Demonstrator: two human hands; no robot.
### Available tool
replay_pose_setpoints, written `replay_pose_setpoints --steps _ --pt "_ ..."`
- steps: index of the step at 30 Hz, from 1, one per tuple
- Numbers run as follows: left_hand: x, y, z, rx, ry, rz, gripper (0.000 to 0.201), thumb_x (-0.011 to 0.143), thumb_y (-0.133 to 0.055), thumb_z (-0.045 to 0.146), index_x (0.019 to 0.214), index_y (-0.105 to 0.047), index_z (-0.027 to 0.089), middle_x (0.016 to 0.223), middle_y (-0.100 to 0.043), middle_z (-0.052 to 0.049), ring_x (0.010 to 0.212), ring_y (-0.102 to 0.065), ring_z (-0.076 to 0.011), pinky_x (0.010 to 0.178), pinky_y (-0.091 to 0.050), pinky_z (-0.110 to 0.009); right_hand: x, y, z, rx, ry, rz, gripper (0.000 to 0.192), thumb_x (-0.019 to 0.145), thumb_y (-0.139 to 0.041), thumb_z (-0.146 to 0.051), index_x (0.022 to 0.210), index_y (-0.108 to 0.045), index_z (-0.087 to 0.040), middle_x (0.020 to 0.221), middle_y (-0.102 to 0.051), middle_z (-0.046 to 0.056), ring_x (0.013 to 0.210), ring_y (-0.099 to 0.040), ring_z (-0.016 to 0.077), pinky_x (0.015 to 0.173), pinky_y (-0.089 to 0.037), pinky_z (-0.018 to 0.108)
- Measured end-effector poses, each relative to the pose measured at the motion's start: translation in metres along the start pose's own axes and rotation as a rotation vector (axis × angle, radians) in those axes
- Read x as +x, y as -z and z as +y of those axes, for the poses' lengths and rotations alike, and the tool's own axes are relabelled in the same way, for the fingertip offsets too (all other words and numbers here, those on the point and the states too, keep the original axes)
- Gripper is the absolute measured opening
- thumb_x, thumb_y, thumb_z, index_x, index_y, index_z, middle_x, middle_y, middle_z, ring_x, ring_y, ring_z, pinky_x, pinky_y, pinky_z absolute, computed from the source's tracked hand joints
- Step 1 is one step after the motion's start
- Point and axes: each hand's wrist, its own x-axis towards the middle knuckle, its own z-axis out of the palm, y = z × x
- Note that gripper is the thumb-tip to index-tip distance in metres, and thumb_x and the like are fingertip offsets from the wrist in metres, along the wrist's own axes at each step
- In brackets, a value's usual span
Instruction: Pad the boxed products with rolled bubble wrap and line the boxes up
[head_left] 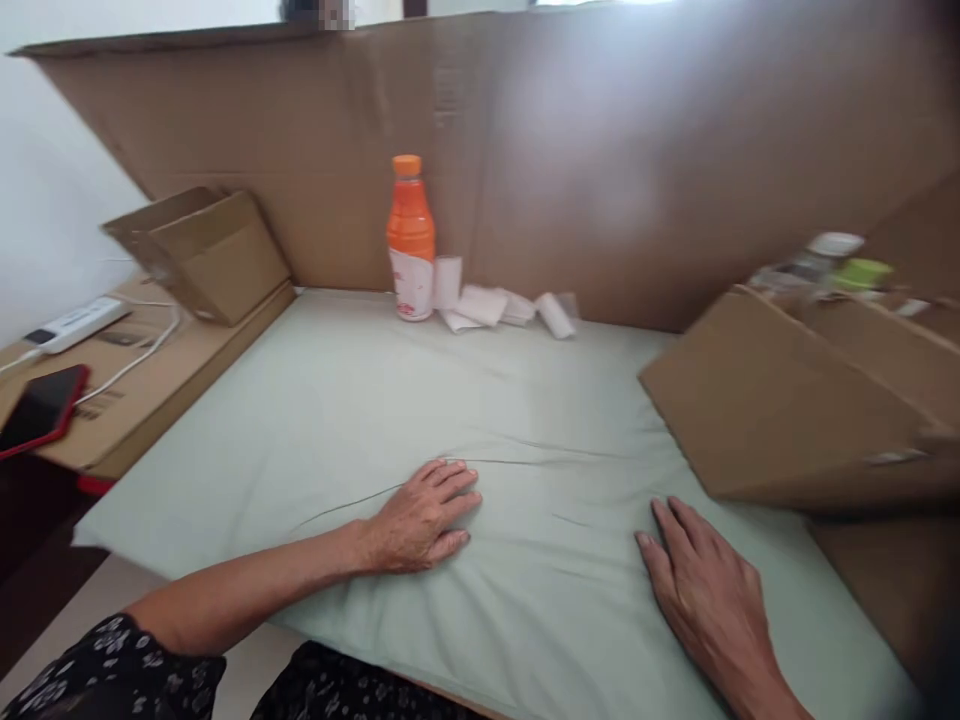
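Note:
My left hand (pixel 424 518) lies palm down on the pale green cloth (pixel 352 400) that covers the table, its fingers apart and nothing held. Creases run through the cloth around it. To the right, my right hand (pixel 709 595) also rests on the cloth, fingers stretched out, close to a cardboard box (pixel 787 410). At the back stands an orange bottle (pixel 411 240) with an orange cap and a white label. Beside it lie several small white rolls or folded pieces (pixel 481 305), blurred, so I cannot tell their exact kind.
A tall cardboard panel (pixel 322 150) closes off the back. On the left, a cardboard surface holds an open box (pixel 217 255), a white power strip (pixel 79 322) with cables and a red-edged phone (pixel 45 405). The right box contains clear containers and a green lid (pixel 862 273).

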Motion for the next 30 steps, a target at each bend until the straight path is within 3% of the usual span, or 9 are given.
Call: replay_pose_setpoints --steps 5,10,13,17,20,26,28,30 --pt "-0.025 0.009 0.008 0.023 0.008 0.027 0.043 0.095 -0.056 0.039 0.131 -0.06 0.018 0.15 -0.054 -0.014 0.144 -0.043 -0.0299 0.123 -0.03 -0.047 0.009 -0.021 -0.072 0.046 0.356 0.04 0.055 0.099 -0.037 -0.043 0.147 -0.047 -0.018 0.147 -0.055 0.017 0.133 -0.053 0.037 0.097 -0.048 0.052" --pt "-0.041 0.018 -0.004 -0.065 -0.013 0.024 0.032 0.092 -0.058 0.031 0.119 -0.068 0.02 0.138 -0.064 -0.011 0.138 -0.051 -0.0257 0.122 -0.033 -0.044 0.045 -0.046 -0.173 0.208 0.605 0.061 0.052 0.098 -0.04 -0.035 0.147 -0.049 -0.023 0.152 -0.052 0.013 0.138 -0.05 0.0314 0.106 -0.043 0.05" --pt "-0.06 0.034 -0.029 -0.21 0.133 0.141 0.025 0.088 -0.058 0.023 0.108 -0.072 0.021 0.123 -0.072 -0.009 0.126 -0.061 -0.0223 0.116 -0.041 -0.04 0.063 -0.049 -0.233 0.301 0.745 0.059 0.049 0.098 -0.044 -0.032 0.144 -0.054 -0.02 0.151 -0.053 0.012 0.139 -0.049 0.0304 0.109 -0.041 0.049" --pt "-0.093 0.07 -0.066 -0.41 0.513 0.42 0.025 0.082 -0.058 0.02 0.101 -0.074 0.021 0.107 -0.076 -0.007 0.105 -0.069 -0.0207 0.1 -0.053 -0.036 0.075 -0.044 -0.29 0.36 0.879 0.01 0.051 0.095 -0.051 -0.033 0.144 -0.055 -0.018 0.15 -0.054 0.013 0.138 -0.05 0.0312 0.111 -0.039 0.049" --pt "-0.115 0.09 -0.086 -0.415 0.69 0.536 0.025 0.085 -0.055 0.026 0.101 -0.074 0.019 0.105 -0.076 -0.009 0.101 -0.071 -0.0229 0.088 -0.057 -0.036 0.083 -0.039 -0.313 0.39 0.922 -0.054 0.05 0.094 -0.054 -0.031 0.142 -0.057 -0.019 0.151 -0.054 0.012 0.137 -0.051 0.0319 0.11 -0.041 0.05" --pt "-0.13 0.112 -0.126 -0.332 0.762 0.669 0.02 0.08 -0.059 0.026 0.092 -0.074 0.021 0.1 -0.076 -0.007 0.097 -0.071 -0.0237 0.088 -0.057 -0.038 0.099 -0.04 -0.328 0.464 0.878 -0.126 0.042 0.095 -0.052 -0.03 0.134 -0.064 -0.019 0.147 -0.057 0.013 0.133 -0.054 0.0324 0.103 -0.046 0.05" --pt "-0.129 0.139 -0.152 -0.263 0.774 0.757 0.021 0.077 -0.059 0.023 0.093 -0.073 0.021 0.108 -0.074 -0.008 0.105 -0.068 -0.0261 0.095 -0.055 -0.043 0.101 -0.043 -0.326 0.482 0.885 -0.11 0.04 0.096 -0.051 -0.03 0.131 -0.066 -0.019 0.146 -0.059 0.012 0.132 -0.055 0.0312 0.102 -0.048 0.049" --pt "-0.127 0.181 -0.186 -0.17 0.799 0.871 0.026 0.078 -0.058 0.021 0.1 -0.072 0.02 0.123 -0.067 -0.01 0.118 -0.062 -0.029 0.102 -0.051 -0.046 0.102 -0.046 -0.324 0.502 0.886 -0.09 0.039 0.096 -0.05 -0.03 0.129 -0.066 -0.019 0.144 -0.06 0.012 0.131 -0.056 0.0303 0.1 -0.049 0.049"
